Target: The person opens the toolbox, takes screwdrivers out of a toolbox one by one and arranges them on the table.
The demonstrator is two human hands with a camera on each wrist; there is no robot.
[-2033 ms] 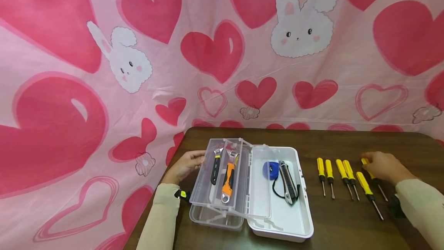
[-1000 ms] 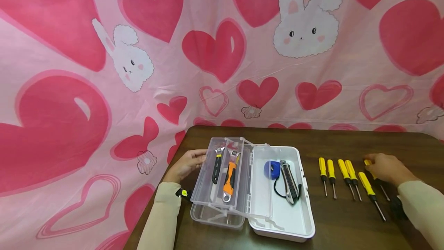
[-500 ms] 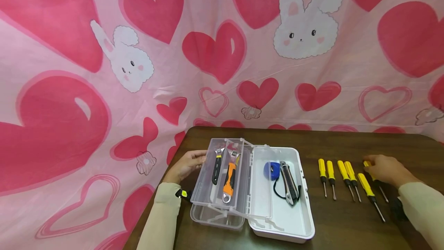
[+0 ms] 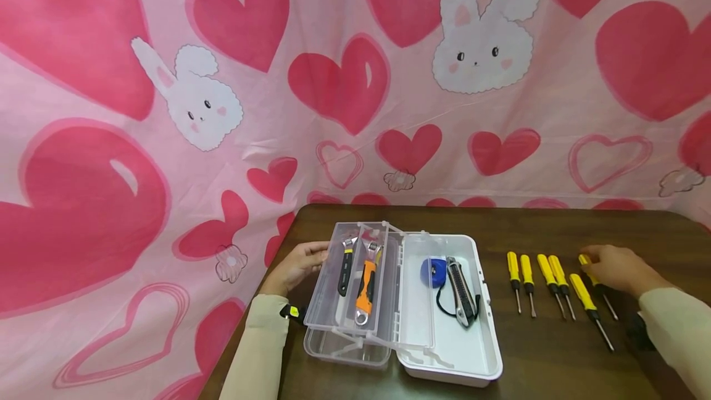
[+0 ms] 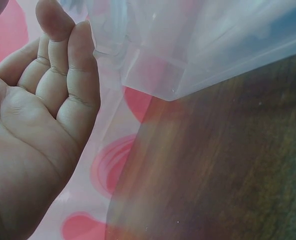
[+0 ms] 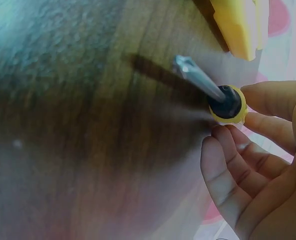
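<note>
My left hand [image 4: 300,264] touches the left side of a clear plastic tray [image 4: 328,307] with its fingers. In the left wrist view the palm faces the camera, and some fingertips meet the tray edge. My right hand [image 4: 619,267] pinches the yellow handle of a screwdriver [image 6: 225,105] between thumb and fingers, its shaft pointing toward the near side. Beside it lies another yellow-handled screwdriver [image 4: 582,292]. The tray holds a black-handled adjustable wrench [image 4: 345,270] and an orange-handled adjustable wrench [image 4: 365,289]; something yellow behind the orange one is mostly hidden.
Joined to the tray is an open white toolbox [image 4: 444,363] containing a blue tape measure [image 4: 436,271] and a utility knife [image 4: 461,292]. Several yellow-handled screwdrivers, including the leftmost screwdriver [image 4: 513,270], lie on the brown table [image 4: 555,357]. A heart-patterned pink cloth [image 4: 333,5] hangs behind.
Both hands keep their places at the tray and the screwdriver. Only the head view shifts slightly.
</note>
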